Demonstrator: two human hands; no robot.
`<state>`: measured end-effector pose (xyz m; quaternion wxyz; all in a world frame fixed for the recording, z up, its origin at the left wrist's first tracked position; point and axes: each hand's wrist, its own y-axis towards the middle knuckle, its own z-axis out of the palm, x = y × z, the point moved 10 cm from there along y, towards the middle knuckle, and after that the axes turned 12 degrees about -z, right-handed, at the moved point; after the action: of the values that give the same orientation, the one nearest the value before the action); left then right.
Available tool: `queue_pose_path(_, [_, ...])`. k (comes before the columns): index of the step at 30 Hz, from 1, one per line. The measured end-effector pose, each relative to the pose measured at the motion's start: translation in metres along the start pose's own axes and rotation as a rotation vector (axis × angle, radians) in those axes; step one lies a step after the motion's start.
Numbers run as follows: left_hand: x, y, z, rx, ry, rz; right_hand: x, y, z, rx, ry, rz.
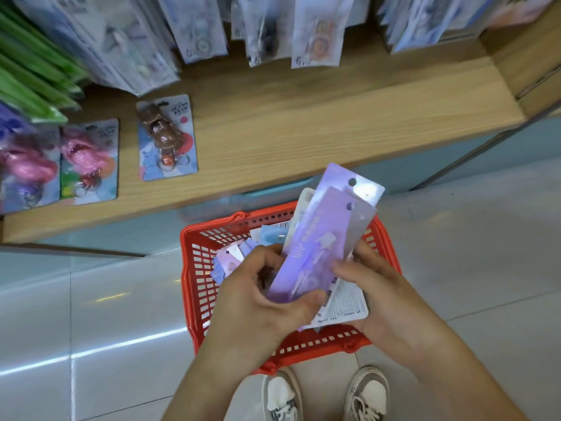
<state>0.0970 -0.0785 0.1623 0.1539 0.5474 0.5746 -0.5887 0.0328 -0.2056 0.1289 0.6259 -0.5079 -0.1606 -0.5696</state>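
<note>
The left hand (261, 302) and right hand (376, 287) are both gripping a fan of long purple card-backed packets (321, 238), thumbs pressing on top, holding it above the red plastic mesh basket (194, 268), towards its near right corner

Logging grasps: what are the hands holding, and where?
The left hand and right hand grip the purple packs at their lower end.

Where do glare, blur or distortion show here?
Head view: glare whitens the upper end of the purple packets; light streaks mirror off the floor tiles; hanging packets up top are blurred; the wide lens bows the wooden shelf; the left hand and right hand look fairly sharp.
</note>
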Motion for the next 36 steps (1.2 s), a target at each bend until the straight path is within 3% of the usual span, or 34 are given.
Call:
queue_pose_path(7, [-0.088,-0.045,-0.025,0.040,-0.323,-0.075,0.104,-0.043,0.048,0.005,-0.282,-0.211])
queue_pose_path(12, [-0.191,-0.107,-0.056,0.174,-0.381,-0.072,0.217,-0.102,0.105,0.046,-0.457,-0.302])
queue_pose_path(16, [-0.296,-0.174,-0.097,0.135,-0.445,0.028,0.330,-0.170,0.164,0.086,-0.600,-0.451])
queue_pose_path(22, [-0.429,-0.271,-0.138,0.102,-0.504,0.192,0.468,-0.266,0.227,0.042,-0.576,-0.744])
queue_pose_path(29, [-0.535,-0.340,-0.152,0.137,-0.497,0.382,0.559,-0.327,0.261,0.049,-0.559,-0.975])
queue_pose_path(36, [-0.607,-0.385,-0.140,0.074,-0.422,0.598,0.625,-0.363,0.266,0.137,-0.455,-1.056])
